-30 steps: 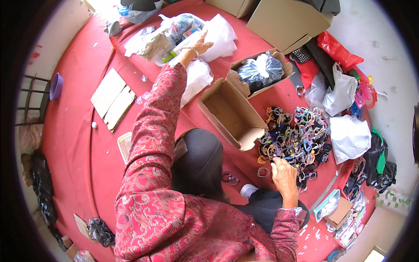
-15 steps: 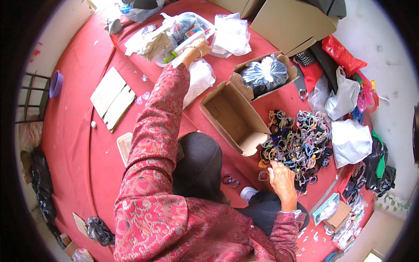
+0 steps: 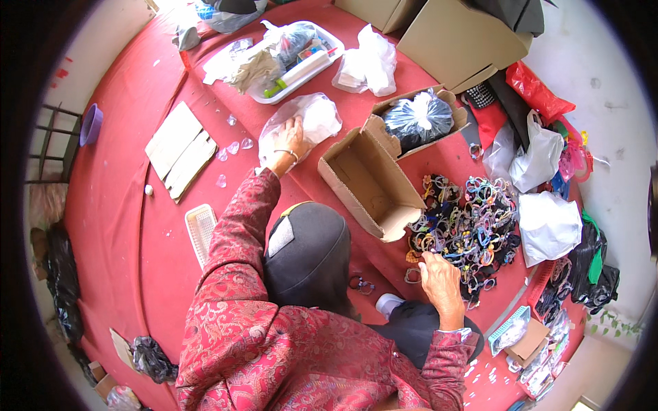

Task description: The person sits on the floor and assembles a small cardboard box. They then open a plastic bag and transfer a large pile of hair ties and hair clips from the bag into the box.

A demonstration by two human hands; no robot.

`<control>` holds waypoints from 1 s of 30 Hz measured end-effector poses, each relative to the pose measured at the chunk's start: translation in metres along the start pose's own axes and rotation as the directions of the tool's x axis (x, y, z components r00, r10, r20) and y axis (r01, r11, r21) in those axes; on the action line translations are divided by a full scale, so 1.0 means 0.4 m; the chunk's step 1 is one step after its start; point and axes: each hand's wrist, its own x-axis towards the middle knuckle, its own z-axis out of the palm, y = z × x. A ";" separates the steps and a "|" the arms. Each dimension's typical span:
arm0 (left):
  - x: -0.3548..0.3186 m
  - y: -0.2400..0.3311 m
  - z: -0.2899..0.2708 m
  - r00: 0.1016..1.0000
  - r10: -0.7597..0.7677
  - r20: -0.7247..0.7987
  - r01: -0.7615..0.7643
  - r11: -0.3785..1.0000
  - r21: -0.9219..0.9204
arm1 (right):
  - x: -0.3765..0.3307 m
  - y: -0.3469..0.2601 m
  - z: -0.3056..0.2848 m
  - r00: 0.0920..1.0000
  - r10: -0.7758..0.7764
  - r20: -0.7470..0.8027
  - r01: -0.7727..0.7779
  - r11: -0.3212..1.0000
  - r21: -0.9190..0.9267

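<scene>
My left hand (image 3: 290, 142), with a band at the wrist, reaches forward to a clear-and-white plastic bag (image 3: 319, 118) on the red floor covering. Its fingers are closed on the near side of the bag. My right hand (image 3: 443, 286) is at the near edge of a large heap of colourful hair ties (image 3: 480, 222), above my bent leg. Its fingers curl together, and whatever may be between them is hidden. A few loose hair ties (image 3: 361, 284) lie by my shoe. Right of the bag stands an open, empty-looking cardboard box (image 3: 370, 185).
A white tray (image 3: 301, 81) of bags and small items stands ahead, beside another white plastic bag (image 3: 370, 61). A second box (image 3: 387, 140) holds a tied bag. Flat cardboard (image 3: 178, 151) and a small basket (image 3: 200, 233) lie leftward. Bags (image 3: 548, 222) line the right wall.
My left hand has drawn back from the tray and come down onto the plastic bag, which now lies more spread out. The bag right of the tray has shifted. My right hand stays put.
</scene>
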 end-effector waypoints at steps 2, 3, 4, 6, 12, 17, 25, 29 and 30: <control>0.043 -0.035 0.017 0.998 -0.004 0.056 0.005 1.000 -0.025 | -0.003 0.003 0.003 0.998 -0.026 -0.060 0.027 1.000 0.001; 0.051 -0.053 0.022 0.997 -0.006 0.083 0.009 0.999 -0.038 | -0.006 0.007 0.006 0.998 -0.023 -0.058 0.023 1.000 -0.002; 0.046 -0.071 0.030 0.994 0.034 -0.108 -0.042 0.996 -0.082 | -0.009 0.011 0.009 0.998 -0.020 -0.056 0.020 1.000 -0.005; 0.043 -0.086 0.014 0.983 -0.056 -0.177 0.015 0.974 -0.226 | -0.014 0.008 0.003 0.998 -0.011 -0.057 0.011 1.000 -0.007; -0.026 -0.171 -0.060 0.970 -0.072 -0.231 -0.086 0.790 -0.607 | -0.018 0.002 -0.001 0.993 -0.033 -0.111 0.033 0.999 0.003; -0.140 -0.124 -0.241 1.000 0.008 0.012 0.013 -0.076 -0.997 | -0.017 0.005 0.001 0.984 -0.026 -0.176 0.037 0.998 0.059; -0.266 -0.046 -0.398 0.934 0.356 0.010 0.174 -0.431 -0.885 | 0.011 -0.073 -0.121 0.950 0.237 -0.202 0.000 0.647 0.762; -0.332 -0.014 -0.457 0.884 0.466 -0.022 0.274 -0.556 -0.784 | 0.050 -0.201 -0.249 0.948 0.101 -0.302 0.197 0.558 0.806; -0.348 -0.009 -0.473 0.882 0.472 -0.019 0.285 -0.565 -0.775 | 0.056 -0.235 -0.275 0.946 0.090 -0.312 0.223 0.517 0.826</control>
